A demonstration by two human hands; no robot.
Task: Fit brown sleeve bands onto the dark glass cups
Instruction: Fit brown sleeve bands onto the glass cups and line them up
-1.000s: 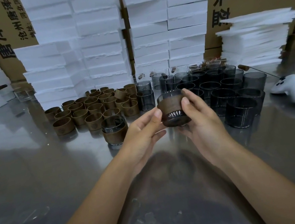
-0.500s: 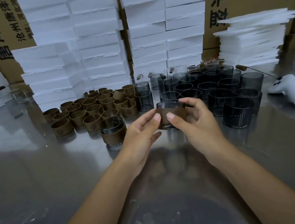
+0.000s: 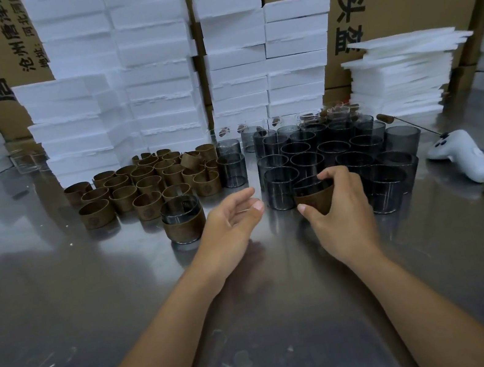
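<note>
My right grip (image 3: 343, 214) is curled round a dark glass cup (image 3: 306, 184), thumb on the near side and fingers over the far rim. The cup wears its brown sleeve band (image 3: 318, 199) on the lower half. My fingers hide the cup's right side, and I cannot tell whether its base touches the surface (image 3: 259, 326) or hangs just above it. It sits close against the front row of bare cups (image 3: 303, 156), whose smoky walls blur into one another further back. My left grip (image 3: 228, 221) is loose and holds nothing, fingers relaxed, between this cup and the finished cup (image 3: 182, 223) standing by the loose bands (image 3: 144, 184).

Half a second ago both grips pinched the cup in front of me. Now the left has let go and the cup has gone right.
</note>
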